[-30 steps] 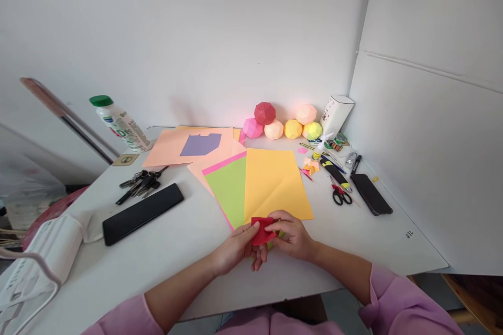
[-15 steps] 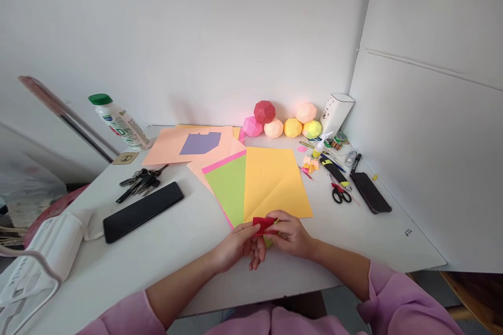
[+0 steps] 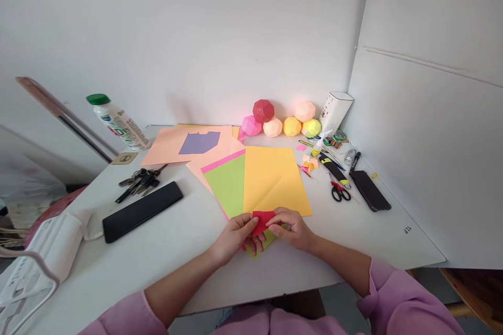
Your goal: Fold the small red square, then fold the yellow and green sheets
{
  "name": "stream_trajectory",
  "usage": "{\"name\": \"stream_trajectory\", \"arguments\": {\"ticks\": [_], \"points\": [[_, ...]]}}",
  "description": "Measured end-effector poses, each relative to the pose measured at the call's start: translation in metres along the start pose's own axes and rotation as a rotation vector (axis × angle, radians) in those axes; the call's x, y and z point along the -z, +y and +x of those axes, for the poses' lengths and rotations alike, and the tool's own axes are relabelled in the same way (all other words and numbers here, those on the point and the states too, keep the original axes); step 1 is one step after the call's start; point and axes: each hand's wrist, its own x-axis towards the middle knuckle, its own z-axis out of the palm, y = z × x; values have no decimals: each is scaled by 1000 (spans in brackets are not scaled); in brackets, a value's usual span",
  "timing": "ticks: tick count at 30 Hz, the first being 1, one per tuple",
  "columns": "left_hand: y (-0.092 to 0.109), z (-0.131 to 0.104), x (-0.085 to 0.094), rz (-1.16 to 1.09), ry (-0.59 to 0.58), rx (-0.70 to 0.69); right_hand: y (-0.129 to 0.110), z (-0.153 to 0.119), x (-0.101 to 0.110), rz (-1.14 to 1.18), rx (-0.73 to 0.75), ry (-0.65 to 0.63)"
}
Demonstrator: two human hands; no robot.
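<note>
Between my two hands is a small piece of red paper [image 3: 262, 221], held over the near edge of the coloured sheets. My left hand [image 3: 236, 235] pinches its left side with the thumb on top. At its right side my right hand [image 3: 293, 227] grips it with thumb and fingers. Beneath lie a yellow-orange sheet [image 3: 275, 178] and a green sheet [image 3: 226, 183] with a pink edge. Several faceted paper balls, among them a dark red one [image 3: 263, 110], stand against the wall.
On the left are a black phone [image 3: 142, 212], keys [image 3: 143, 180], a bottle [image 3: 120, 123] and a white power strip [image 3: 53, 251]. Scissors [image 3: 340, 193], a cutter [image 3: 334, 170], a glue bottle [image 3: 316, 149] and a dark phone case [image 3: 370, 191] lie on the right.
The red paper now shows a flatter, wider face between my hands. My left fingers have drawn in beneath it, and my right fingers have shifted along its right side.
</note>
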Motion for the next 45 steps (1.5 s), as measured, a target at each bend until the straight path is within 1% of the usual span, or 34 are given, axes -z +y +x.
{"name": "stream_trajectory", "arguments": {"ticks": [5,11,19,25,29,32,35,38,41,43,45], "points": [[-1,0,0,74,50,-32,-1,0,-1,61,-2,-40],[-1,2,3,105,106,-81,3,0,-1,17,23,-48],[2,0,1,79,45,-90,7,2,0,-56,104,9],[5,0,-1,68,36,-117,10,2,4,-106,202,-48],[5,2,-1,55,21,-125,10,1,5,-161,211,-21],[3,4,0,35,3,-114,7,2,4,-154,171,5],[2,4,0,14,-14,-103,2,4,2,-124,122,57],[3,3,0,12,-36,-87,-2,7,1,-70,32,99],[3,0,0,29,-86,-103,-3,7,0,-19,-40,128],[1,-1,0,41,-107,-127,-3,6,-1,37,-77,126],[-1,0,0,49,-101,-139,-3,5,-2,139,-147,101]]}}
